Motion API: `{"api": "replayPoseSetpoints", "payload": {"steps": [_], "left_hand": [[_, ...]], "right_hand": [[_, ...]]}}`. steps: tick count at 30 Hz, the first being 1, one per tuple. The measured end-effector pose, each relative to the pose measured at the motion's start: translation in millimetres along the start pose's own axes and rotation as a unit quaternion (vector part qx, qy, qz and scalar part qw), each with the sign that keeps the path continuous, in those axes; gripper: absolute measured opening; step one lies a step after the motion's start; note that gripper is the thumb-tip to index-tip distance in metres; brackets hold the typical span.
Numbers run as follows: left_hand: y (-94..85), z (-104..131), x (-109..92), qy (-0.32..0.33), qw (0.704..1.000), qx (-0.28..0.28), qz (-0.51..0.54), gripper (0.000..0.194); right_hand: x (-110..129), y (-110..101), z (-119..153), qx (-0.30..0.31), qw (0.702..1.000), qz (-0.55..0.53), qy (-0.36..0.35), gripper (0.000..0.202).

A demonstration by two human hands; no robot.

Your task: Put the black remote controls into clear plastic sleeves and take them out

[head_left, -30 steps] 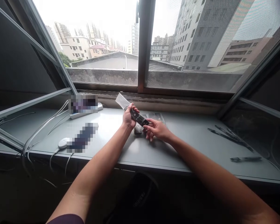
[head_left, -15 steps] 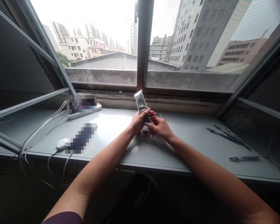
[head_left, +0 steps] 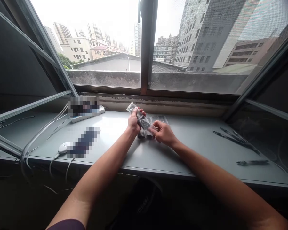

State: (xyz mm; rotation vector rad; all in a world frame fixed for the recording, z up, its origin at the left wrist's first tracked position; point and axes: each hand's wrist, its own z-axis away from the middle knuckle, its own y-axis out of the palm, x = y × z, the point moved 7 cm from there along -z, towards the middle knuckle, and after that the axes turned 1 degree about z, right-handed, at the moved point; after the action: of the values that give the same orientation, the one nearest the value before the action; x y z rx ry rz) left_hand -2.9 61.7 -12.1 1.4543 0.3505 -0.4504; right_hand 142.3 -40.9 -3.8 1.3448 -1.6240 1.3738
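Observation:
A narrow clear plastic bag [head_left: 144, 122] with dark contents hangs tilted between my two hands above the desk. My left hand [head_left: 133, 121] is closed around its upper left part. With thumb and fingers, my right hand [head_left: 163, 131] pinches its lower right end. What the dark contents are is too small to tell. Below the bag, a dark item [head_left: 141, 134] lies on the desk, partly hidden. Behind my right hand lies another clear packet [head_left: 162, 119] with something dark in it.
Several dark pens [head_left: 235, 140] lie at the right, with a single pen-like item [head_left: 252, 162] nearer the edge. On the left are a white power strip [head_left: 87, 115], a round white charger [head_left: 63, 147], a blurred-out dark device [head_left: 84, 142] and loose cables [head_left: 42, 132]. A window frame [head_left: 147, 48] stands behind the desk.
The bag has swung from nearly upright to a slant, its top moving left and down. My left hand has shifted slightly left, uncovering the dark item and the packet on the desk.

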Motion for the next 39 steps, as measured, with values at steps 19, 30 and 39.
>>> {"api": "replayPoseSetpoints", "payload": {"steps": [19,30,39], "left_hand": [[-4.2,-7.7,-14.7,0.023,0.999,-0.003,0.041,0.019],[36.9,32.8,8.6,-0.023,0.974,0.19,-0.124,0.022],[34.8,32.6,5.5,-0.026,0.977,0.174,-0.121,0.023]], "right_hand": [[7.2,-24.7,-9.2,-0.098,0.971,-0.212,-0.057,0.035],[-10.3,19.7,-2.0,0.156,0.949,-0.236,0.141,0.046],[-18.3,24.1,1.8,0.201,0.927,-0.249,0.195,0.05]]}}
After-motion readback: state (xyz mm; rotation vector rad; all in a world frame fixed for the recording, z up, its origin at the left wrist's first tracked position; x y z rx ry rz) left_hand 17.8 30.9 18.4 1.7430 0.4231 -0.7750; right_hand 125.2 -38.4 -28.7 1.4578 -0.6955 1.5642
